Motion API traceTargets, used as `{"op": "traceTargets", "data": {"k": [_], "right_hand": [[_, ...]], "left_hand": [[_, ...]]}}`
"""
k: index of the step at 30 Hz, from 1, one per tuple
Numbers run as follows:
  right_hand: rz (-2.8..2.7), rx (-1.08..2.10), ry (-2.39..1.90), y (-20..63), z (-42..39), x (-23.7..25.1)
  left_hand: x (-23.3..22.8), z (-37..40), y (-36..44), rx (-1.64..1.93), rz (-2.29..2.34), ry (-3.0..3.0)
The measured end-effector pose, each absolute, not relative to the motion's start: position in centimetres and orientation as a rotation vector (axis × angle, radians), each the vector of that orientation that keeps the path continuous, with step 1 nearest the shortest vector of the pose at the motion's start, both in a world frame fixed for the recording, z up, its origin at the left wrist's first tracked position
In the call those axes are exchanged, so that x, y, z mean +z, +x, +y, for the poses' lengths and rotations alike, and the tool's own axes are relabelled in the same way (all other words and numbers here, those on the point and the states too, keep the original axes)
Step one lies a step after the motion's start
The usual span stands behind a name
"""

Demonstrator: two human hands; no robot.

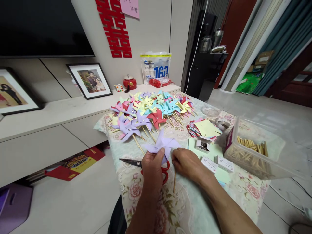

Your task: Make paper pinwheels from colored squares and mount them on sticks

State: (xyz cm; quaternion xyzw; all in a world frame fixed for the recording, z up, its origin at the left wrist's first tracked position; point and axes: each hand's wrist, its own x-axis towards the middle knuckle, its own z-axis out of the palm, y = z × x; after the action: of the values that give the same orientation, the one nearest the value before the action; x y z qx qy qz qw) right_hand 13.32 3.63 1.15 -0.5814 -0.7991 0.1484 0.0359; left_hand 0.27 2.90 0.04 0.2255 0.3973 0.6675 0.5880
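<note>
A light purple paper pinwheel [165, 143] is pinched at its centre by my left hand [151, 167], the thumb lying over the middle. Close on its right, my right hand [186, 162] is closed around a thin wooden stick [174, 182], which points down out of the fist. The stick's upper end is hidden by the fingers. Beneath my left hand lie scissors with red handles [165, 177], their dark blades pointing left. Beyond the hands, many finished paper pinwheels [156, 118] on sticks are heaped in purple, red, yellow, blue and pink.
To the right are a stack of coloured paper squares [207, 128], an opened small box of metal pins [202, 146], white boxes [224, 163] and a clear plastic bin [246, 161] with wooden sticks. Floral cloth [136, 191] covers the table. A low white cabinet [80, 112] stands behind.
</note>
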Motion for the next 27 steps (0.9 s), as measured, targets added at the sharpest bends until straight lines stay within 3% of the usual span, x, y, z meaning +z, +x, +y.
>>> {"op": "traceTargets", "data": {"k": [12, 18, 23, 27], "right_hand": [[-2.445, 0.453, -1.731, 12.2, 3.3, 0.9], [-2.377, 0.672, -1.601, 14.6, 3.7, 1.4], [-1.893, 1.117, -1.324, 17.2, 3.5, 2.5], [-1.704, 1.057, -1.108, 16.9, 3.3, 3.0]], "left_hand": [[0.3, 2.9, 0.4, 1.573, 0.962, 0.503], [0.3, 2.9, 0.3, 1.589, 0.925, 0.466], [0.1, 3.1, 0.4, 1.598, 0.964, 0.478], [-0.1, 3.0, 0.5, 1.584, 1.018, 0.522]]}}
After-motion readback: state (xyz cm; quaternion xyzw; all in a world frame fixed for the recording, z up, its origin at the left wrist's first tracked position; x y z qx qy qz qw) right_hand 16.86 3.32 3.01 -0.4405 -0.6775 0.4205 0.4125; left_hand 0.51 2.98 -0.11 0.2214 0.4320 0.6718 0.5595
